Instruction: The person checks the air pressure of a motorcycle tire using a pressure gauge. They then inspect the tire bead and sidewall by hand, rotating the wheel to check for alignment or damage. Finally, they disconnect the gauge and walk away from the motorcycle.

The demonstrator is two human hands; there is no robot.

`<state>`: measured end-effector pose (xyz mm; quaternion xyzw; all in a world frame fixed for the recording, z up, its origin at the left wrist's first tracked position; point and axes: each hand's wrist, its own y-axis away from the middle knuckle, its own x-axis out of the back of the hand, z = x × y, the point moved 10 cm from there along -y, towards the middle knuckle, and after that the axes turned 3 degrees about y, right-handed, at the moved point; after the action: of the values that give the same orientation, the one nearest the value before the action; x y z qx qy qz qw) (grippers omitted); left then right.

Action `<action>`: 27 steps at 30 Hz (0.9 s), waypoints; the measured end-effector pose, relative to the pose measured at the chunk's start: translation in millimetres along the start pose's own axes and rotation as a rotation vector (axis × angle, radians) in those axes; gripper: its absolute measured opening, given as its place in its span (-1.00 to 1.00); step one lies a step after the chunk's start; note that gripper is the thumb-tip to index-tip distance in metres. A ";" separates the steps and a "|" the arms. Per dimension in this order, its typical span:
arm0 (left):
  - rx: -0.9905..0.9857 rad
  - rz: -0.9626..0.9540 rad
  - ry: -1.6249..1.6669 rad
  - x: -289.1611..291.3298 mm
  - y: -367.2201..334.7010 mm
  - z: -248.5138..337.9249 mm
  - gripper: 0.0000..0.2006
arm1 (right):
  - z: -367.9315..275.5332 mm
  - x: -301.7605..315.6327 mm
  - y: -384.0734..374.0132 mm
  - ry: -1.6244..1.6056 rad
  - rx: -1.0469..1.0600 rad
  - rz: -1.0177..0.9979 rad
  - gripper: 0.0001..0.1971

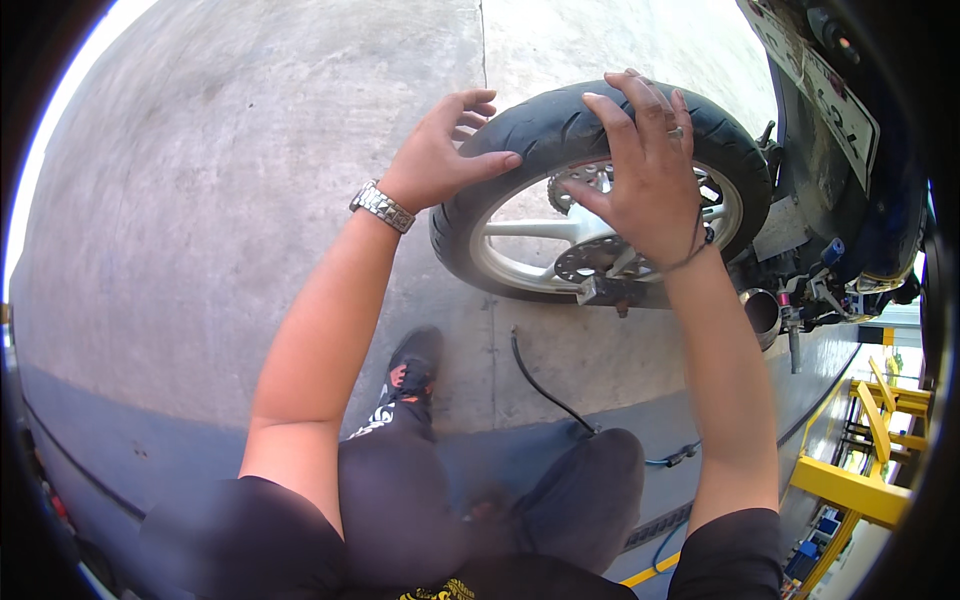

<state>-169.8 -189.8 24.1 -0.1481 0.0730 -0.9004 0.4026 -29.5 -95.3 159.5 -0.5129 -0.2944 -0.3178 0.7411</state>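
A motorcycle wheel with a black tyre (460,235) and a white spoked rim (525,230) is in front of me. My left hand (440,155) is at the tyre's left side, fingers apart and curved, the thumb over the tread. Whether it presses on the rubber, I cannot tell. Over the top of the tyre is my right hand (650,185), its fingers spread and the thumb near the wheel's middle. Neither hand grips anything. A dark brake disc (578,262) shows near the hub, partly behind my right hand. A toothed sprocket (562,195) is visible beyond it.
The motorcycle's rear end, with a number plate (845,115), fills the right side. An exhaust pipe (762,312) opens beside my right forearm. A black hose (535,375) lies on the concrete floor (250,200) near my knee. Yellow metal framework (850,490) stands at the lower right.
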 end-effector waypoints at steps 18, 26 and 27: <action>0.125 -0.262 0.132 -11.9 0.5 -25.1 -0.07 | -26.0 -144.0 64.1 -1.732 -1.024 0.307 -0.49; 0.185 -0.339 0.193 -16.7 -5.4 -46.4 -0.05 | -27.5 -138.4 57.8 -1.595 -1.058 0.288 -0.60; 0.194 -0.332 0.199 -17.6 -3.6 -47.2 -0.05 | -27.7 -138.4 59.3 -1.621 -1.063 0.293 -0.60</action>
<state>-176.6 -173.7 -23.3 -0.0288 0.0001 -0.9673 0.2519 -67.1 -82.0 11.6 -0.8741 -0.4663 0.1346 0.0190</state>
